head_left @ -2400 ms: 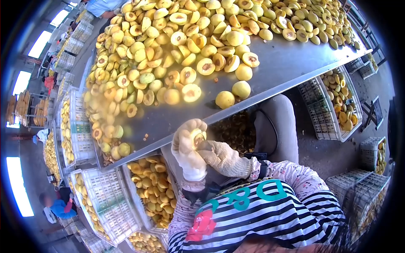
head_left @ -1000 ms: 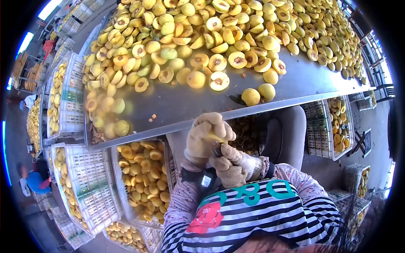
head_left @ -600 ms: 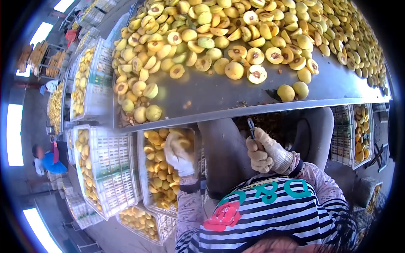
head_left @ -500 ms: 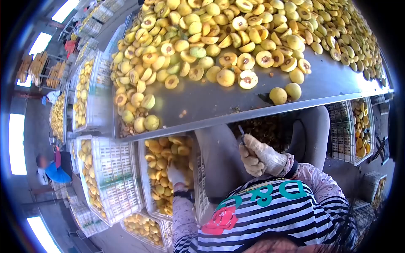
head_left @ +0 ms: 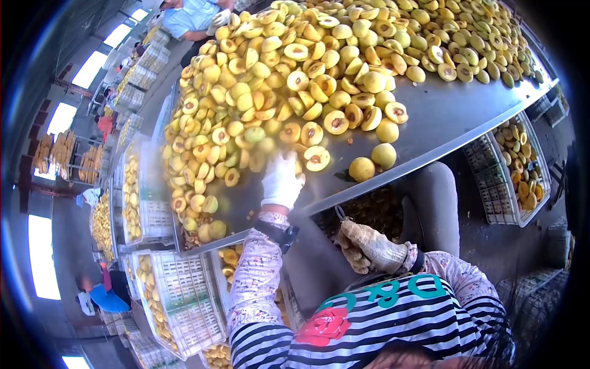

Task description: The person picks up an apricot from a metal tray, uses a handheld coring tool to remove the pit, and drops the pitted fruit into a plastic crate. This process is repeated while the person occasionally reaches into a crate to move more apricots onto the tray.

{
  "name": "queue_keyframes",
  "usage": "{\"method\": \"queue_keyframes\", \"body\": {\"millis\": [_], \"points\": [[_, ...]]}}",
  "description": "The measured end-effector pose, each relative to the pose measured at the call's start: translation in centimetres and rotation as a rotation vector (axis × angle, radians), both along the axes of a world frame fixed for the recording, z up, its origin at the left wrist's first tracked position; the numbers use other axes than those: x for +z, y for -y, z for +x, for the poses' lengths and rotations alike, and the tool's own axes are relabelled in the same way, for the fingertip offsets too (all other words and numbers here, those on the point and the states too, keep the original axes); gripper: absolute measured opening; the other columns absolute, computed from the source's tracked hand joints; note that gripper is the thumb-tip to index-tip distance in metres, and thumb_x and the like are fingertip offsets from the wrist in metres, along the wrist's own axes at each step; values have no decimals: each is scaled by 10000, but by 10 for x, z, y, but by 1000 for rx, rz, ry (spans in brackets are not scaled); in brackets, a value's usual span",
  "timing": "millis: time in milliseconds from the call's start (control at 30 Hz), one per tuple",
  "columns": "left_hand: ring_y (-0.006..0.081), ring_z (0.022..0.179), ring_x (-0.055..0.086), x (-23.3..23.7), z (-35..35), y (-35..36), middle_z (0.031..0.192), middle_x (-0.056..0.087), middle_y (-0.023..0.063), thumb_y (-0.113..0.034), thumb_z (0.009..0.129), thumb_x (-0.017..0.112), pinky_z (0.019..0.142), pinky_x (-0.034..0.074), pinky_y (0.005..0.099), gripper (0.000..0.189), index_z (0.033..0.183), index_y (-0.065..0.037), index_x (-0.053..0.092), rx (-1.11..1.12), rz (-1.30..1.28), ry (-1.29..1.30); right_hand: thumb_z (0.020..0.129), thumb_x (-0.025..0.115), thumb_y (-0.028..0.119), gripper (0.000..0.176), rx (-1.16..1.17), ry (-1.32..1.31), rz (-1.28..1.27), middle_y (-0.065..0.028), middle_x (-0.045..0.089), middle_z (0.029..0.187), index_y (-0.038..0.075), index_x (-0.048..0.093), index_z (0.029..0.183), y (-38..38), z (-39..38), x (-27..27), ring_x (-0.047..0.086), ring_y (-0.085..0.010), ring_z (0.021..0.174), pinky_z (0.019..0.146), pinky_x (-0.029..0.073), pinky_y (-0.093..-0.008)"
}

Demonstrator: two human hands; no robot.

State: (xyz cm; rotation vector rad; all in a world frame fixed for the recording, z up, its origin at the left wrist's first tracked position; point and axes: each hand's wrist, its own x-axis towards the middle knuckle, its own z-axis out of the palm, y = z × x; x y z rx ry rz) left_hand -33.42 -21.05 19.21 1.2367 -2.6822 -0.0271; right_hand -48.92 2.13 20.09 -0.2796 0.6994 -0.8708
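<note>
My left hand (head_left: pixel 283 180), in a white glove, reaches over the metal table (head_left: pixel 335 178) to the near edge of a heap of halved yellow stone fruit (head_left: pixel 258 92) that look like peaches or apricots. Its thumb stands apart from the fingers; the fingertips are blurred against the fruit. Beside the thumb lies a fruit half (head_left: pixel 316 158), cut face up. Over my lap, below the table edge, my right hand (head_left: pixel 372 246) wears a tan knitted glove and is closed around a small tool (head_left: pixel 340 212) with a looped metal tip; its handle is hidden in the fist.
Two whole-looking fruits (head_left: pixel 362 169) sit near the table's front edge. White plastic crates (head_left: pixel 184 301) of fruit stand at the left, with another crate (head_left: pixel 491 184) at the right. A co-worker in a blue shirt (head_left: pixel 187 19) is across the table; another person (head_left: pixel 107 298) is far left.
My left hand has left the fruit crate beside my lap and moved up onto the table by the heap. My right hand still holds the tool, now turned more downward. The view has shifted.
</note>
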Motion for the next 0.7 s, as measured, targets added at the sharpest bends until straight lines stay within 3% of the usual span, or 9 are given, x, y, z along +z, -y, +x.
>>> {"method": "queue_keyframes", "body": {"millis": [67, 133, 200, 267, 333, 467, 500, 600, 700], "points": [[323, 1030, 626, 1, 9, -7, 1155, 637, 163, -188, 795, 726, 954, 502, 439, 469, 1230, -98, 579, 76, 193, -4, 1006, 506, 517, 422, -17, -29, -3, 17, 452, 607, 133, 468, 834, -1, -5, 5, 405, -78, 464, 432, 349, -236], [213, 958, 671, -18, 35, -10, 1107, 680, 131, -123, 825, 673, 834, 549, 315, 433, 1242, -36, 592, 117, 613, -517, 1002, 517, 494, 405, 0, -97, -36, 14, 461, 613, 127, 471, 839, 4, -10, 11, 423, -78, 474, 434, 359, -243], [225, 1016, 673, 29, 32, -58, 1150, 685, 148, -136, 864, 614, 901, 547, 331, 453, 1301, -22, 589, 208, 1077, -1077, 996, 530, 475, 390, 30, -200, -85, 11, 473, 622, 120, 476, 846, 8, -11, 13, 440, -80, 486, 440, 373, -250], [268, 893, 691, 27, 35, -94, 1204, 656, 191, -217, 926, 509, 823, 581, 378, 471, 1350, -15, 547, 151, 1189, -1273, 986, 550, 464, 387, 65, -332, -157, 6, 514, 662, 83, 548, 918, 11, -4, 7, 477, -96, 511, 467, 405, -265], [281, 923, 687, 20, 33, -123, 1188, 657, 218, -318, 981, 457, 844, 570, 391, 506, 1351, 19, 532, 115, 1253, -1365, 981, 558, 463, 396, 113, -423, -253, 3, 540, 688, 68, 584, 960, 13, 3, 6, 501, -104, 528, 488, 419, -269], [257, 992, 662, 26, 1, -161, 1116, 675, 205, -394, 1040, 325, 908, 527, 342, 548, 1302, 34, 546, 321, 921, -1329, 989, 560, 465, 433, 182, -641, -250, -52, 626, 764, 40, 636, 1033, 16, 17, 6, 595, -142, 669, 626, 496, -313], [251, 997, 657, 25, -2, -163, 1102, 678, 200, -404, 1048, 297, 918, 518, 331, 561, 1281, 37, 555, 337, 870, -1318, 1002, 548, 459, 458, 146, -648, -288, -93, 666, 853, 19, 640, 1091, 16, 21, 2, 627, -182, 785, 740, 514, -344], [186, 962, 618, 18, -4, -166, 1023, 672, 142, -247, 1017, 470, 818, 530, 279, 362, 1204, 35, 598, 335, 822, -1445, 1011, 550, 433, 445, 115, -579, -316, -113, 680, 923, 9, 637, 1114, 15, 27, 0, 634, -207, 857, 808, 507, -359], [165, 851, 638, 22, 4, -166, 966, 687, 133, -261, 1005, 498, 725, 531, 236, 348, 1136, 30, 636, 358, 836, -1423, 1015, 567, 395, 409, 104, -604, -449, -107, 688, 936, 6, 637, 1120, 12, 33, -8, 625, -187, 858, 809, 506, -352]]}}
